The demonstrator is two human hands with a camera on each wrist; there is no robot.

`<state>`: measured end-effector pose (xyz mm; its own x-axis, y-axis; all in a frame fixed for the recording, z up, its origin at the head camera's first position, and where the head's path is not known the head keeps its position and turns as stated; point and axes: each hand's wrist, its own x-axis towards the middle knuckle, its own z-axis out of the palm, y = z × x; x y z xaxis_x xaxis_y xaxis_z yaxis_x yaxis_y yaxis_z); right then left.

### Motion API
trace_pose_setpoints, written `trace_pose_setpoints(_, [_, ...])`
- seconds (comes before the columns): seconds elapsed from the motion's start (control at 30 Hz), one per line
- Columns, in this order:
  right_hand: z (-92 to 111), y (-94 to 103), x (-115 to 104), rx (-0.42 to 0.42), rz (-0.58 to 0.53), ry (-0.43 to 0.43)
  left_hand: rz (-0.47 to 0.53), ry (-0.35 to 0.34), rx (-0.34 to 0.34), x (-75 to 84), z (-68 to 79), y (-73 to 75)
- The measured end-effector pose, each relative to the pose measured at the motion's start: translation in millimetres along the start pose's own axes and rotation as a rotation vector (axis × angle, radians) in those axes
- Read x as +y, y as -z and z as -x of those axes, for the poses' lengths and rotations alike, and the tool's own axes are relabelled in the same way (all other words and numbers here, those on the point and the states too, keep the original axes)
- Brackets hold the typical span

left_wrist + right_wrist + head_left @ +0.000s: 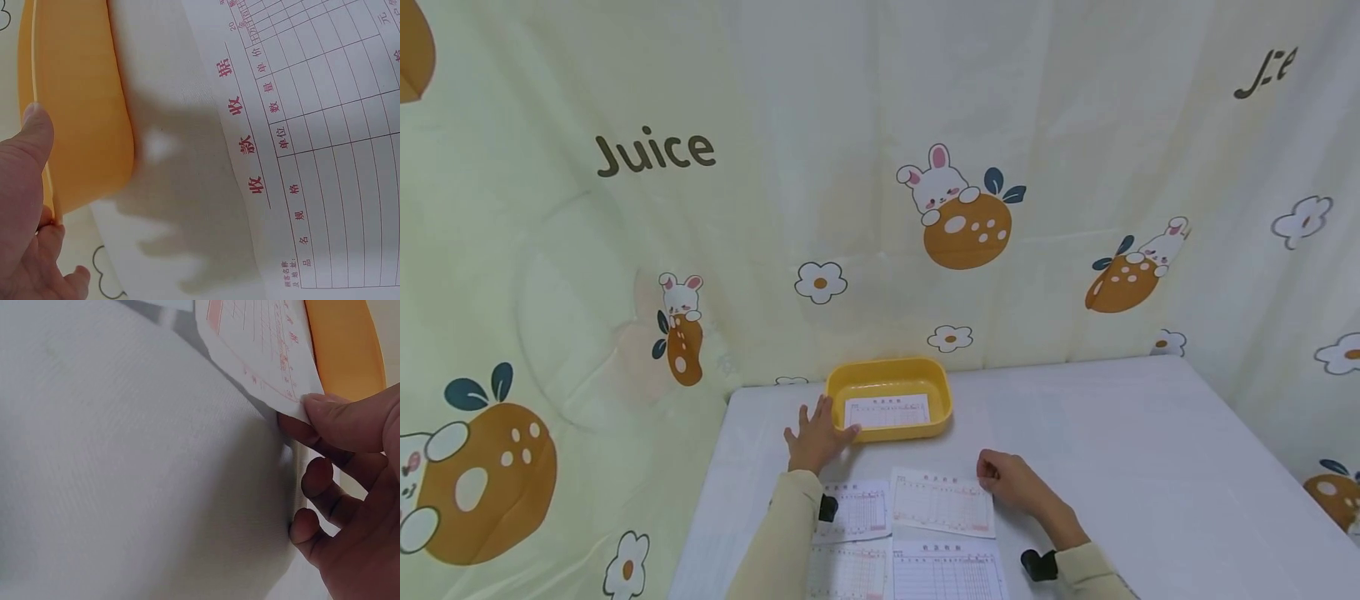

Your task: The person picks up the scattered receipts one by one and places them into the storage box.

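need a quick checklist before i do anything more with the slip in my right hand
1. Left hand touching the yellow tray at its rim: ok
2. Right hand pinching the upper-right slip at its edge: ok
3. Only one sheet in that grip: cannot tell, the edge's thickness doesn't show
4. Upper-right slip over the tray: not ok, it is on the near side, outside the rim
5. Tray bare inside: not ok, a printed form lies in it
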<state>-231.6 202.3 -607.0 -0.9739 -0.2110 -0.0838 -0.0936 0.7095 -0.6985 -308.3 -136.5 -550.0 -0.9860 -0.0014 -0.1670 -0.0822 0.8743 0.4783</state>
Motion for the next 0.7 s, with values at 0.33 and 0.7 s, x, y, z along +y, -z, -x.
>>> trace_pose_setpoints(0.33, [2.7, 6.4, -2.9, -0.005, -0.004, -0.001, -0.004, -0.002, -0.005, 4.6, 4.9, 6.7])
trace_pose_setpoints(0.7, [4.0, 11.1, -0.5, -0.002, -0.030, 0.018, 0.027, -0.014, -0.006, 3.0, 6.0, 7.7])
